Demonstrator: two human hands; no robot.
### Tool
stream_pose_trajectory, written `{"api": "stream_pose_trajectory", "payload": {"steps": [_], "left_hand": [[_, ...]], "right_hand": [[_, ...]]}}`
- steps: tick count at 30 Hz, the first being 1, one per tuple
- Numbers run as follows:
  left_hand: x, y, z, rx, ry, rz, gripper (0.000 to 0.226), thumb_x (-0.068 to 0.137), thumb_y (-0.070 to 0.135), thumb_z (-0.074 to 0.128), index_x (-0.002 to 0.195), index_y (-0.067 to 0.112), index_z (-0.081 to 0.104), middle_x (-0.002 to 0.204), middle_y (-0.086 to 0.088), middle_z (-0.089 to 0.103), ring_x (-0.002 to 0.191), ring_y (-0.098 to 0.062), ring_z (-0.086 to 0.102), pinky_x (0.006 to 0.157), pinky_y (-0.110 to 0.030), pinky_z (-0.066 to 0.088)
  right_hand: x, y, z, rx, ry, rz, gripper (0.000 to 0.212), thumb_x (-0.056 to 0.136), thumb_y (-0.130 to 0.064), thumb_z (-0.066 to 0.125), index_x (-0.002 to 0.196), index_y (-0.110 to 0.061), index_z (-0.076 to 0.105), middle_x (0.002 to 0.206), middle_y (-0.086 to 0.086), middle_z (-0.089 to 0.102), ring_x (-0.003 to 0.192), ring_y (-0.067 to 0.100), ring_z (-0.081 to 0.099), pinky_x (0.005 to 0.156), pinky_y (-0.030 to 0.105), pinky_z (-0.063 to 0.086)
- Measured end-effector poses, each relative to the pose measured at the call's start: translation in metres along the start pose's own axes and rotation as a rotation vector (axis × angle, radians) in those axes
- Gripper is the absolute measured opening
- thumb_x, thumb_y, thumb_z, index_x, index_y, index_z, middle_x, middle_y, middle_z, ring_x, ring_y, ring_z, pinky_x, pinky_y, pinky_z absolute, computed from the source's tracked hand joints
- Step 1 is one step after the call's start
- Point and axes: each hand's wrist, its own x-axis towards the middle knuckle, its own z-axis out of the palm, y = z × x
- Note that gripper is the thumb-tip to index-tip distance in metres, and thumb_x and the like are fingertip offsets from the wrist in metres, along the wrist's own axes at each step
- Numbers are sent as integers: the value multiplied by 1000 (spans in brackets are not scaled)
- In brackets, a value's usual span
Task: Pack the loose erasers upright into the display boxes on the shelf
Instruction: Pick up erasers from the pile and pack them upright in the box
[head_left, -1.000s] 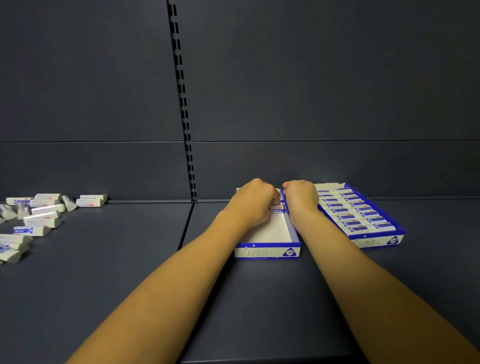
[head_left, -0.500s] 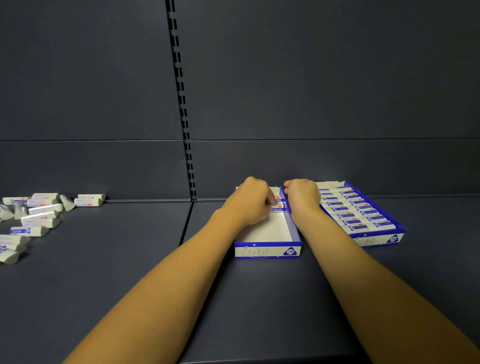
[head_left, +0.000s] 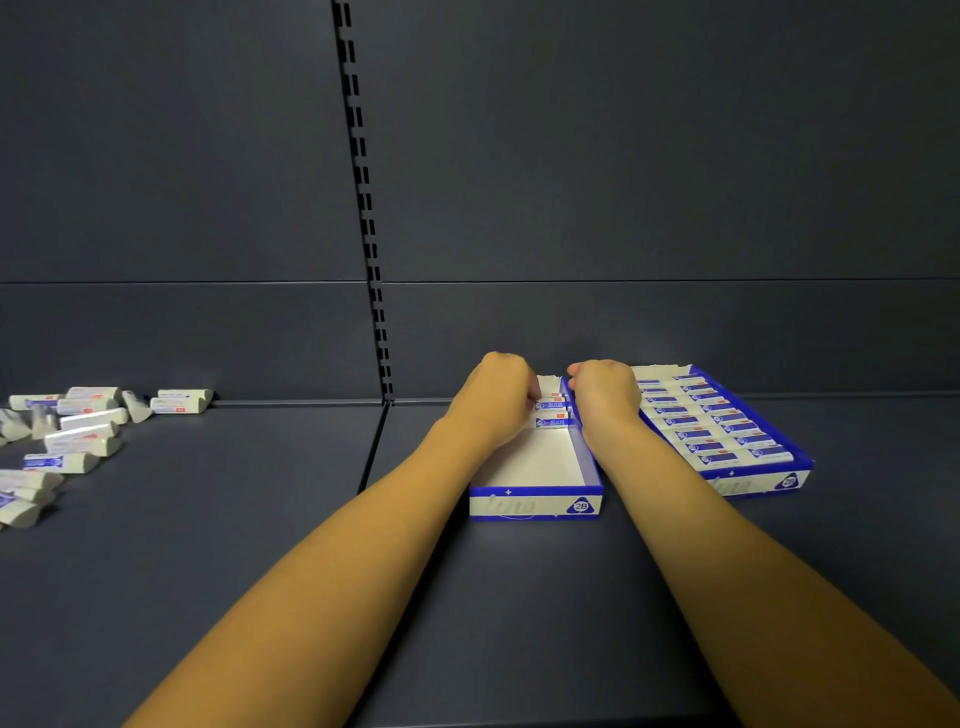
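The dark shelf (head_left: 260, 571) carries everything, and its landmark is the half-empty display box (head_left: 535, 503) at the centre: just right of that box sits a full display box (head_left: 727, 431) packed with rows of erasers, while well to its left lies a scatter of loose erasers (head_left: 67, 441). At the half-empty box's far end, a few packed erasers (head_left: 551, 422) stand upright, where the left hand (head_left: 493, 400) curls its fingers onto them and the right hand (head_left: 605, 395) rests curled against the box's right wall, though whether either hand pinches an eraser cannot be told
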Motion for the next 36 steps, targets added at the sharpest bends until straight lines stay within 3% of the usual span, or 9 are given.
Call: {"api": "stream_pose_trajectory", "payload": {"steps": [3,5,7,10,15,18,29,34,36], "left_hand": [[2,0,-1,-34,-25,-32,21,95,20,68,110,9,76,115,-7,71,105,-24,66,91,-34,57],[5,-1,-2,-42,-46,-45,21,94,21,69,110,9,77,115,-7,71,103,-24,66,90,-35,57],[7,-1,-1,-41,-62,-46,25,93,23,70,112,8,76,116,-8,71,103,-24,66,91,-35,57],[5,-1,0,-25,-59,-20,28,94,26,69,115,7,74,117,-8,70,103,-24,65,88,-31,55],[2,-4,0,-28,-34,0,25,95,20,68,117,9,72,121,-8,67,108,-23,62,91,-32,54],[0,-6,-1,-44,27,-19,25,93,15,69,118,9,68,122,-9,64,109,-22,61,90,-31,54],[3,-4,3,-27,-10,-1,24,93,22,70,113,10,73,118,-7,70,104,-22,66,90,-33,56],[7,-2,9,-17,-33,73,21,94,19,69,113,13,75,112,-4,72,100,-19,67,83,-28,54],[8,-3,8,-27,-49,61,21,94,20,70,112,12,76,112,-5,72,99,-20,67,81,-27,53]], "right_hand": [[-4,-7,3,-81,-1,69,33,98,-23,63,124,-5,57,124,15,62,103,22,61,76,24,48],[-2,-7,0,-163,-9,-31,32,98,-23,62,125,-6,57,121,14,62,96,21,56,73,25,46],[-1,-7,0,-277,9,28,36,98,-25,63,128,-8,55,114,11,58,92,20,48,72,26,42],[-4,-10,-1,-293,-9,3,35,99,-23,62,129,-6,56,120,13,60,90,18,53,69,21,44],[-13,-12,-2,-332,-9,-15,44,96,-26,66,135,-8,52,130,15,57,119,27,57,92,30,50],[-8,-10,-3,-377,15,-29,38,98,-25,63,132,-9,54,118,13,58,106,25,59,76,25,50],[-10,-6,-3,-266,7,11,42,95,-26,67,131,-9,53,129,15,58,117,26,59,93,32,51],[-9,-8,-2,-249,4,45,30,98,-16,62,125,-4,57,127,18,60,110,25,60,88,31,52],[-13,-9,-1,-190,-29,24,19,97,-12,57,113,-5,62,122,20,65,94,22,60,73,27,51]]}}
